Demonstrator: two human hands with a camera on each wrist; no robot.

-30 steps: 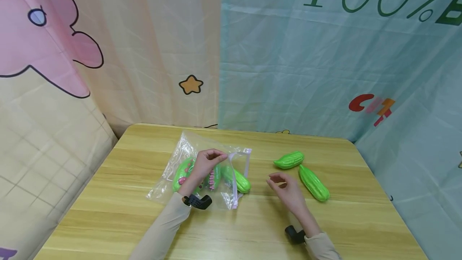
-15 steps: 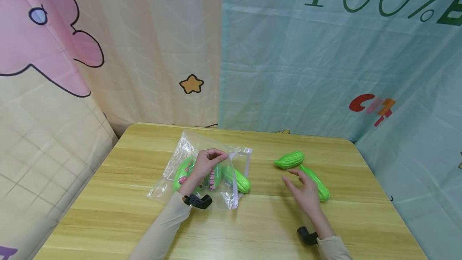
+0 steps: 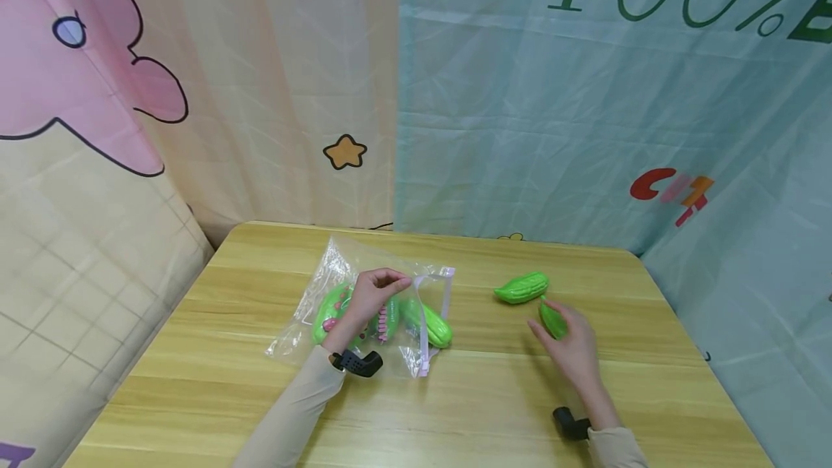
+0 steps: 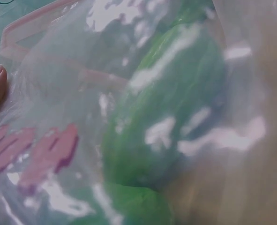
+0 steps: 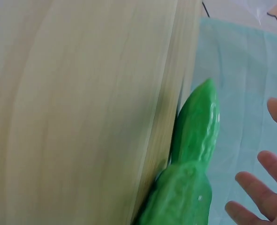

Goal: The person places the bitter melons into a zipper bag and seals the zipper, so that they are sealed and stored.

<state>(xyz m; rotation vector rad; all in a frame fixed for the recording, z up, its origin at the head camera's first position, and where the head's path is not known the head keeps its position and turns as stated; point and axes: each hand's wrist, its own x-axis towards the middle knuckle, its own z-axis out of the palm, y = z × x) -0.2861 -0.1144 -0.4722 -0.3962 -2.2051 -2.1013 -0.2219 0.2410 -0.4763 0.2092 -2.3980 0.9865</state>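
Note:
My left hand (image 3: 372, 296) pinches the upper edge of a clear plastic zip bag (image 3: 344, 258), close to its lilac zip strip (image 3: 424, 338). One green bitter melon (image 3: 437, 327) lies at the bag's mouth, partly inside. Through the film in the left wrist view, the bitter melon (image 4: 166, 103) shows blurred beside pink print. My right hand (image 3: 578, 352) hovers over a second bitter melon (image 3: 554, 320) and hides its lower part. Its fingers (image 5: 260, 192) are spread and apart from the melon in the right wrist view. A third bitter melon (image 3: 522, 288) lies just behind, tip to the left.
The wooden table (image 3: 227, 309) has rounded far corners. Printed cloth curtains (image 3: 487, 128) hang behind it and at both sides. Black wrist cameras (image 3: 357, 363) sit on both wrists.
My right hand has moved right, from beside the two loose bitter melons to over the nearer one, and its fingers have spread. The left hand and the bag have stayed in place.

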